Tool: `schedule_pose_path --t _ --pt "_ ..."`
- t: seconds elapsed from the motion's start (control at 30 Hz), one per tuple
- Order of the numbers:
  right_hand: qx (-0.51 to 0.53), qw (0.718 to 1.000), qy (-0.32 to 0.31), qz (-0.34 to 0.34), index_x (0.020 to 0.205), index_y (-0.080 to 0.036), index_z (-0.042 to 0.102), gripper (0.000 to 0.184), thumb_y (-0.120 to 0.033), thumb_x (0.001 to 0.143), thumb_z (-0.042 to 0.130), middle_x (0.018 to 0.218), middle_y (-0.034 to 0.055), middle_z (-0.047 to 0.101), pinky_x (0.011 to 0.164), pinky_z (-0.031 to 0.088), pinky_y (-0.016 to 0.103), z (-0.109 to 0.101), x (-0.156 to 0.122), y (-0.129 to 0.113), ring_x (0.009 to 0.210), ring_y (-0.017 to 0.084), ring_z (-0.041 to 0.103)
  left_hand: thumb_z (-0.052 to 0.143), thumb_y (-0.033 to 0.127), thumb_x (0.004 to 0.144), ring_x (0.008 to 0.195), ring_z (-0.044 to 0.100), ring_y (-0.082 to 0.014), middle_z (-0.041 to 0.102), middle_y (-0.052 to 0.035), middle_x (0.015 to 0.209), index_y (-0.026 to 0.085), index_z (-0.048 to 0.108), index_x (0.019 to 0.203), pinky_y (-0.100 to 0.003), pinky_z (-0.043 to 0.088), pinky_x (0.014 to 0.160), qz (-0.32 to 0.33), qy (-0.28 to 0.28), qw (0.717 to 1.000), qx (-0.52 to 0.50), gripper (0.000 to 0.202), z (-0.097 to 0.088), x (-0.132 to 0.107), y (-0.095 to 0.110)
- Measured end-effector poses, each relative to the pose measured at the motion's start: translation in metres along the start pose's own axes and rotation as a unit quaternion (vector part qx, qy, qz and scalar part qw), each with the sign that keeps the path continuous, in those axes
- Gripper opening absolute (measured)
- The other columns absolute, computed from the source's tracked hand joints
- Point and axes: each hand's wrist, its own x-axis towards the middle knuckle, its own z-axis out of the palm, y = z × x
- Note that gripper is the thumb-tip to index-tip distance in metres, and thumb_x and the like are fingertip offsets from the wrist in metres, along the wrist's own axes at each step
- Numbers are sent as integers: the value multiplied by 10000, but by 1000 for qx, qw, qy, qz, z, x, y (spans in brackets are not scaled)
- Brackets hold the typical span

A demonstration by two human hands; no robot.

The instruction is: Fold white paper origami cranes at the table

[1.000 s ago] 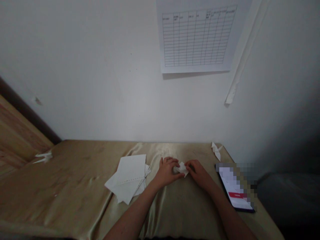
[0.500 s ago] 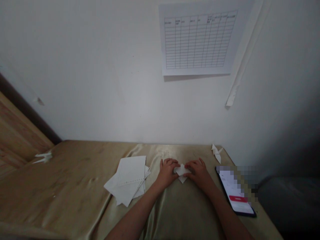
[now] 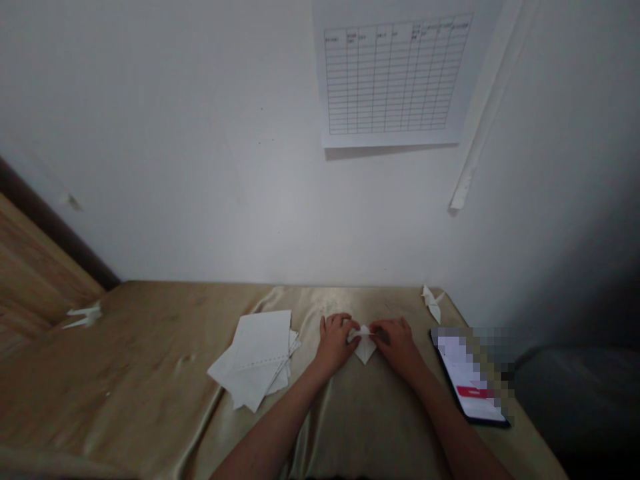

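Observation:
A small white folded paper lies on the cloth between my hands, its lower point facing me. My left hand pinches its left edge between thumb and fingers. On the opposite side, my right hand grips the right edge, thumb and forefinger closed on it. The paper's upper part is raised as a small flap, and its side edges are partly hidden by my fingers. To the left of my left forearm lies a loose stack of white paper sheets.
A phone with a lit screen lies right of my right arm. Behind it sits a folded paper figure; another white paper piece is at the far left. A printed table sheet hangs on the wall behind the cloth-covered table.
The folded paper's upper layer has shifted up, so more of the lower diamond with its centre crease shows. Both hands stay in nearly the same place. The view has tilted slightly.

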Motion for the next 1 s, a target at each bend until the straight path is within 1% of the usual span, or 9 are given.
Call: schedule_pose_path --t 0.13,0.27,0.4,0.5,0.6,0.7,0.9,1.0 --pt "7 1000 4 9 1029 -247 682 224 -252 873 520 1075 66 721 1130 194 562 6 2 2 1074 256 604 706 314 809 1311 418 -273 542 -41 1346 321 666 1076 -586 145 1166 -7 0 1000 11 270 -1 0 2" --pt "14 1000 -7 15 1040 -261 684 278 -182 827 524 1066 47 721 1127 182 556 9 3 4 1091 251 597 712 307 796 1319 414 -274 533 -49 1346 302 665 1046 -588 142 1169 -10 -3 1000 6 255 -3 -1 3" --pt "0 999 8 34 1032 -257 691 238 -233 839 554 1071 60 715 1112 196 550 12 4 0 1092 261 584 694 328 814 1320 412 -278 531 -55 1342 288 666 1049 -588 136 1172 -20 5 1000 13 240 0 0 4" --pt "-31 998 16 42 1029 -258 684 211 -286 854 570 1068 62 711 1113 163 570 16 5 -7 1098 276 568 688 343 825 1314 415 -280 534 -58 1339 281 660 1063 -583 133 1177 -21 12 999 27 249 3 0 5" --pt "-66 997 24 39 1037 -252 675 213 -313 854 583 1120 80 695 1114 137 586 21 6 -12 1113 293 548 683 354 833 1304 423 -276 539 -59 1337 283 655 1071 -577 145 1174 -13 23 999 40 250 5 0 5" --pt "-88 995 21 50 1071 -244 665 246 -317 852 581 1157 99 678 1101 159 587 23 6 -14 1127 307 530 687 349 826 1294 430 -277 544 -64 1335 278 656 1078 -571 150 1171 -12 28 999 44 264 6 1 5" --pt "-116 991 2 73 1140 -236 643 328 -210 850 491 1193 73 666 1121 165 522 21 5 -15 1165 276 511 652 296 815 1283 445 -267 557 -51 1332 273 674 1054 -556 152 1177 -38 22 998 44 241 2 2 11" --pt "-121 989 -1 81 1175 -233 630 378 -185 830 483 1228 75 653 1131 151 512 22 5 -16 1188 272 502 655 278 788 1272 454 -271 567 -50 1329 274 682 1068 -549 156 1181 -44 25 998 44 280 1 2 12"
